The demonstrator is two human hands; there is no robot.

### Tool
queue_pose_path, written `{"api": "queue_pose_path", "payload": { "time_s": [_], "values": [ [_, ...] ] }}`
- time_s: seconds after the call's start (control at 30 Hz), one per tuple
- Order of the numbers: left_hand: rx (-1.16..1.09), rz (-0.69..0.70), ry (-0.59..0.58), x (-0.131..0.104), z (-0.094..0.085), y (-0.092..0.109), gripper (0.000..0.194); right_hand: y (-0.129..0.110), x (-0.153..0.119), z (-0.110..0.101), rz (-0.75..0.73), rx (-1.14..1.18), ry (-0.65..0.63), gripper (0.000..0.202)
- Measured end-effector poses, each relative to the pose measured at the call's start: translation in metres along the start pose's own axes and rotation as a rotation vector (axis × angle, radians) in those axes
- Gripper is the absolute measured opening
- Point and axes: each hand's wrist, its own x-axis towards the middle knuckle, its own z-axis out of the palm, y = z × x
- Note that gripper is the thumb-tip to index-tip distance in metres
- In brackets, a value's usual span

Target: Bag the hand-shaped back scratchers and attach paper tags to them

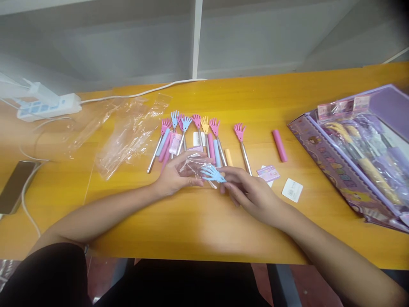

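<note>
My left hand (172,175) is closed on a clear plastic bag (195,162). My right hand (257,196) pinches a light blue back scratcher (212,173) just below its claw-shaped head. The blue fingers point left, against or inside the bag; I cannot tell which. Its shaft is hidden behind my right hand. Beyond my hands lie several back scratchers with metal shafts, among them a yellow one (205,124) and a pink one (240,132) set apart at the right. Blue, pink and yellow tube handles, such as a blue tube (217,152), lie among them.
A pink tube (280,146), a white label card (292,190) and a purple card (268,173) lie to the right. A purple display box (332,170) holds bagged back scratchers. Leftward are loose plastic bags (128,136), a power strip (51,106), cables and a phone (15,185).
</note>
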Motion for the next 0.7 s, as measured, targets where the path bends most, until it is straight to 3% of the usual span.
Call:
{"api": "queue_pose_path", "payload": {
  "time_s": [0.2, 0.53, 0.7],
  "values": [
    [-0.016, -0.043, -0.022, 0.000, 0.002, 0.002, 0.075, 0.004, -0.004, 0.009, 0.061, 0.097, 0.064, 0.016],
    [0.041, 0.014, -0.109, -0.006, 0.014, 0.001, 0.062, 0.001, -0.002, 0.022, 0.021, 0.010, 0.173, 0.014],
    [0.184, 0.015, -0.011, -0.008, 0.015, -0.004, 0.050, 0.002, -0.001, 0.027, -0.012, -0.015, 0.207, 0.014]
  ]
}}
